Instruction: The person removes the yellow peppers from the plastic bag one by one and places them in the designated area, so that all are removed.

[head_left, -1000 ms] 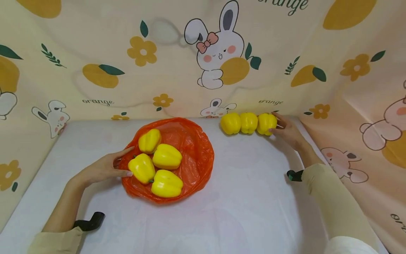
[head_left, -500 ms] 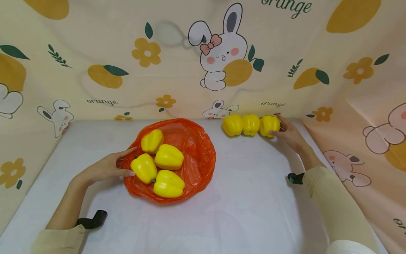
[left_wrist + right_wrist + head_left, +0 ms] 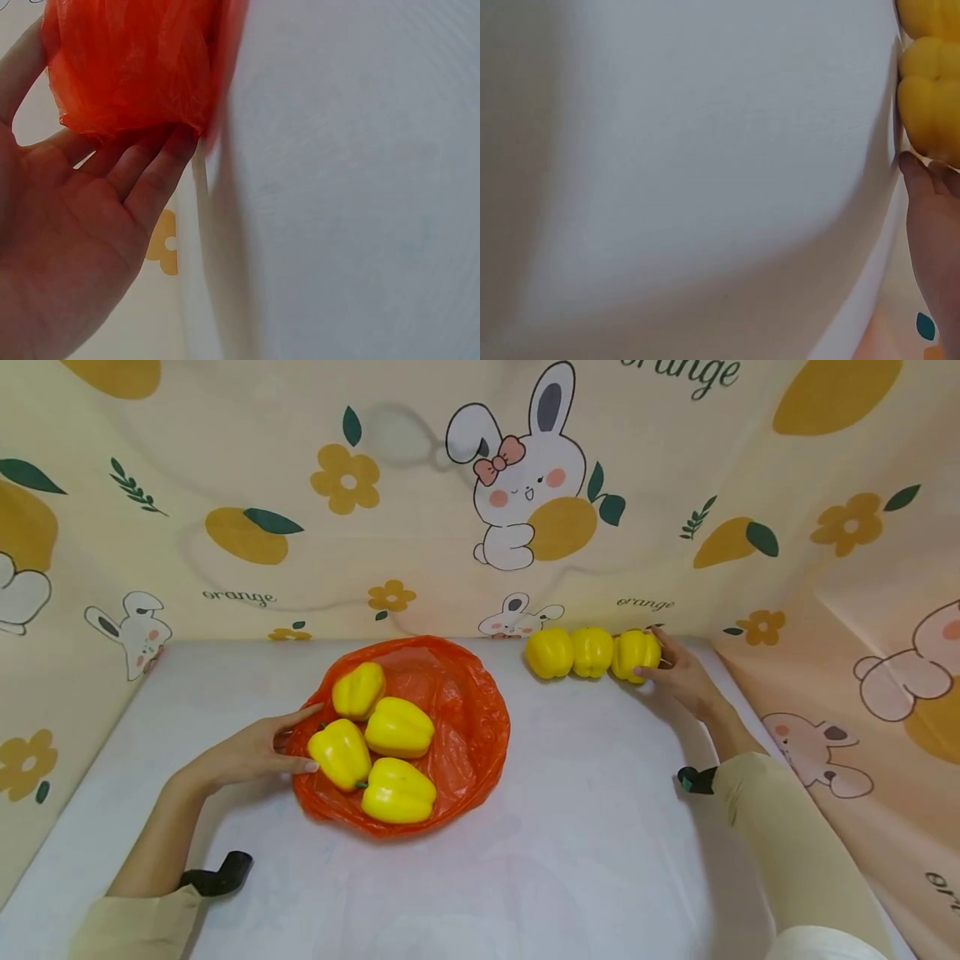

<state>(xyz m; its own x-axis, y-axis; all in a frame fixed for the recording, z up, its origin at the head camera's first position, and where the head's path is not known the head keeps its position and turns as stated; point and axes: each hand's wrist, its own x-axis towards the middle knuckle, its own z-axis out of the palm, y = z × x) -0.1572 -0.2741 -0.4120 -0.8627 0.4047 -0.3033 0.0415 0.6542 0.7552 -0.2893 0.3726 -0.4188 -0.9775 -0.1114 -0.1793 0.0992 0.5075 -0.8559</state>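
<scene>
Showing 4 yellow peppers (image 3: 401,727) lying in a red plastic bag (image 3: 471,718), left of centre in the head view. Touching the bag's left edge with the left hand (image 3: 247,753), spreading thumb and index finger apart. Bracketing the rightmost pepper (image 3: 633,652) of a close row of 3, toward the upper right, with the right hand (image 3: 681,675); not being able to tell if clamping. Including a white table (image 3: 570,827) beneath.
</scene>
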